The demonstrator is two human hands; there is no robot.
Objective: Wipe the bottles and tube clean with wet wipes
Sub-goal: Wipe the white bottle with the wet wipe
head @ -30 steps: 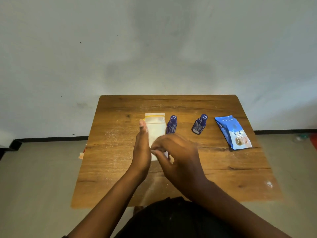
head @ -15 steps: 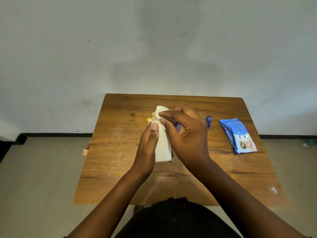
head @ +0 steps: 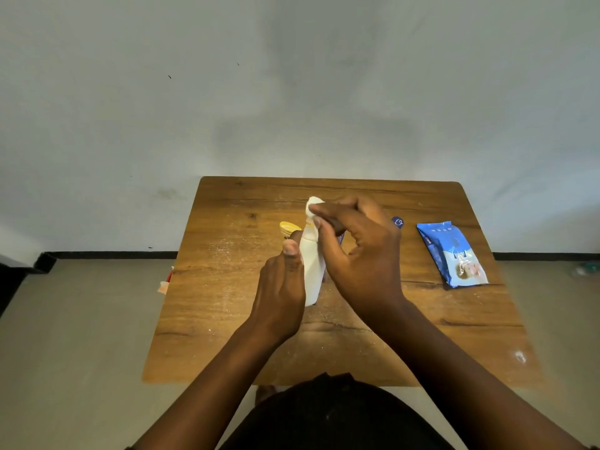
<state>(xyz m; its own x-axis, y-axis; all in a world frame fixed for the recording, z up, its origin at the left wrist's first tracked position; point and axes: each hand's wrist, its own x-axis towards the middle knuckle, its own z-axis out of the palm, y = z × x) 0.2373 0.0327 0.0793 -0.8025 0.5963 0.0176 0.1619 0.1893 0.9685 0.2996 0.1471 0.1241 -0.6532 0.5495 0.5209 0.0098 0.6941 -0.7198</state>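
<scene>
My left hand [head: 282, 290] holds a white tube [head: 311, 274] upright over the wooden table [head: 220, 319], thumb against its side. The tube's yellow end [head: 289, 228] shows just behind that thumb. My right hand [head: 360, 248] pinches a white wet wipe [head: 313, 204] at the top of the tube. Whether the white surface lower down is tube or wipe cannot be told. One dark blue bottle shows only its cap [head: 397, 221] past my right hand. Only a sliver of the second blue bottle [head: 341, 238] shows under my fingers.
A blue pack of wet wipes [head: 453, 254] lies on the table's right side. White specks dust the tabletop. A small red and white scrap [head: 165, 280] sits off the left edge, a greenish object [head: 584, 269] on the floor at right. A wall stands behind.
The tube lay flat on the table a second ago; it now stands lifted in my left hand. My right hand rose from the tube's near end to its top with the wipe.
</scene>
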